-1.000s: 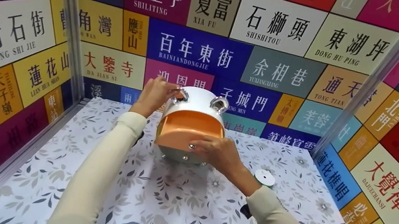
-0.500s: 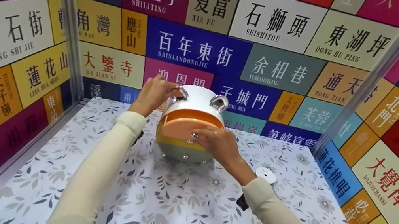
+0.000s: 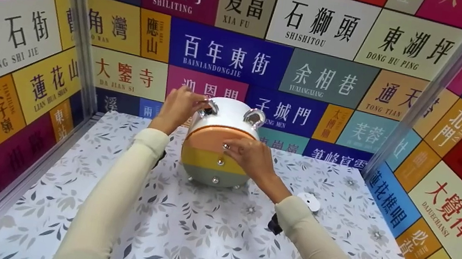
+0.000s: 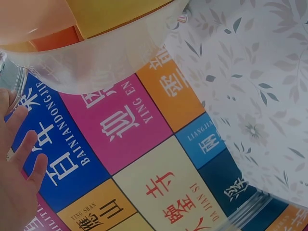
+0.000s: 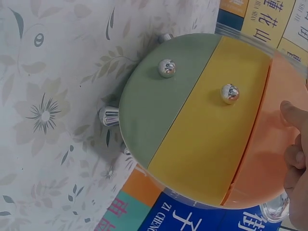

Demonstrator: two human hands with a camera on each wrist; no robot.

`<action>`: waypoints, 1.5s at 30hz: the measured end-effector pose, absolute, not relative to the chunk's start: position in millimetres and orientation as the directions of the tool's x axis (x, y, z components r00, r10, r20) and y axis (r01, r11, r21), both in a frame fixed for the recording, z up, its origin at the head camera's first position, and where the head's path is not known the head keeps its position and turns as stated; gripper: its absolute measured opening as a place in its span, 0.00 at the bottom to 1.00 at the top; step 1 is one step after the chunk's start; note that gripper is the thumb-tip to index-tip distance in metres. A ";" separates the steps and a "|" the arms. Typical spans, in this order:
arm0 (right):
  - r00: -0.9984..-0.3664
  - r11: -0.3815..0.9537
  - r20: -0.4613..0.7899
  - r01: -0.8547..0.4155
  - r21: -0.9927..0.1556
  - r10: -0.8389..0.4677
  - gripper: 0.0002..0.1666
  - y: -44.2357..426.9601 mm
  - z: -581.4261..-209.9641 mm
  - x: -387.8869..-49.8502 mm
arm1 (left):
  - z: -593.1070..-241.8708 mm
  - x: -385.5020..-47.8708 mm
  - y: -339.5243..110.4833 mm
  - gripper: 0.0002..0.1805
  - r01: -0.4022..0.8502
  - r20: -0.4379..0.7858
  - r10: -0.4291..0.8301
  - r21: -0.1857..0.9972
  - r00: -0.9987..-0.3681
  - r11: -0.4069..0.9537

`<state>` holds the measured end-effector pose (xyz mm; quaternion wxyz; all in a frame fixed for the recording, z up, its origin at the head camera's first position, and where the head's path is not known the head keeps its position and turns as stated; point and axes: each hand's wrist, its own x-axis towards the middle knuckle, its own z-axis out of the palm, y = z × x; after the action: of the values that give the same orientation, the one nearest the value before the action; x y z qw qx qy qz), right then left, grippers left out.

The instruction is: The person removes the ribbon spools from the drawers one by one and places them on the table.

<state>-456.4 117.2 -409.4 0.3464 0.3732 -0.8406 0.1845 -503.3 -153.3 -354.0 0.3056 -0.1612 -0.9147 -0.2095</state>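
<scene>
A small round drawer box [image 3: 233,116] with a white shell stands on the table. Its front has an orange drawer [image 3: 206,138], a yellow drawer [image 3: 201,158] and a green drawer [image 3: 200,174], with round silver knobs. Two silver ring-shaped ears sit on top. My left hand [image 3: 179,110] holds the left ear [image 3: 212,108] between its fingers; in the left wrist view its fingertips are at that ear [image 4: 13,79]. My right hand [image 3: 252,158] pinches the orange drawer's knob [image 3: 226,146]. In the right wrist view the fingers [image 5: 293,113] hide that knob. The orange drawer looks flush with the front.
A white disc-like roll [image 3: 308,202] lies on the table to the right of the box, partly behind the right sleeve. Printed panels [image 3: 229,55] wall the table at the back and both sides. The floral tablecloth [image 3: 194,244] spreads in front of the box.
The orange drawer, pulled out a second ago, has slid back into the box with my right hand on its knob. The yellow front has come into sight. My left hand has stayed at the ear.
</scene>
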 end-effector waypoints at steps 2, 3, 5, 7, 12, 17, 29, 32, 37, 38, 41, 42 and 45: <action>-0.499 0.661 0.711 -0.747 -0.063 -0.496 0.16 116.2 -408.9 -459.2 | -354.7 -503.6 -154.0 0.12 0.419 0.625 0.161 0.290 -0.764 0.860; -0.503 0.665 0.709 -0.744 -0.064 -0.495 0.16 115.7 -408.9 -460.7 | -355.1 -503.9 -154.3 0.12 0.418 0.625 0.160 0.289 -0.764 0.861; -0.507 0.669 0.708 -0.741 -0.066 -0.492 0.16 114.9 -408.9 -463.6 | -356.0 -504.1 -154.7 0.12 0.421 0.629 0.163 0.287 -0.761 0.860; -0.513 0.672 0.709 -0.737 -0.074 -0.484 0.16 114.2 -409.0 -466.1 | -356.8 -504.6 -154.8 0.12 0.429 0.636 0.171 0.276 -0.752 0.860; -0.524 0.679 0.714 -0.728 -0.093 -0.465 0.16 112.8 -409.5 -469.5 | -357.3 -505.2 -155.5 0.12 0.444 0.659 0.187 0.247 -0.729 0.861; -0.500 0.664 0.731 -0.743 -0.087 -0.464 0.18 112.3 -412.9 -470.4 | -357.7 -504.9 -156.7 0.12 0.434 0.653 0.176 0.257 -0.737 0.863; -0.325 0.576 0.848 -0.817 -0.029 -0.419 0.24 121.8 -440.6 -464.5 | -358.5 -506.2 -154.7 0.13 0.438 0.645 0.177 0.269 -0.744 0.858; -0.315 0.573 0.851 -0.819 -0.019 -0.421 0.25 122.4 -447.8 -465.0 | -357.3 -507.3 -154.3 0.12 0.443 0.651 0.181 0.263 -0.737 0.857; -0.369 0.599 0.822 -0.800 -0.044 -0.433 0.23 122.3 -461.0 -469.4 | -356.8 -508.6 -154.2 0.12 0.454 0.666 0.185 0.255 -0.723 0.854; -0.383 0.609 0.813 -0.792 -0.045 -0.438 0.23 122.2 -463.7 -470.4 | -356.9 -508.4 -154.2 0.12 0.456 0.668 0.186 0.255 -0.721 0.853; -0.412 0.625 0.786 -0.780 -0.043 -0.460 0.22 121.8 -471.8 -472.6 | -357.5 -507.0 -154.7 0.12 0.463 0.671 0.187 0.259 -0.717 0.847; -0.420 0.626 0.778 -0.779 -0.045 -0.467 0.22 121.5 -474.1 -473.2 | -357.7 -506.6 -154.9 0.12 0.466 0.672 0.188 0.260 -0.716 0.846; -0.438 0.618 0.762 -0.783 -0.063 -0.477 0.21 120.0 -479.0 -474.5 | -358.7 -506.4 -156.1 0.12 0.474 0.676 0.190 0.263 -0.712 0.840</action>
<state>-474.5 120.0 -479.0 0.3663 0.3834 -0.8216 0.2093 -506.4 -156.1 -358.7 0.3317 -0.1845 -0.9001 -0.2140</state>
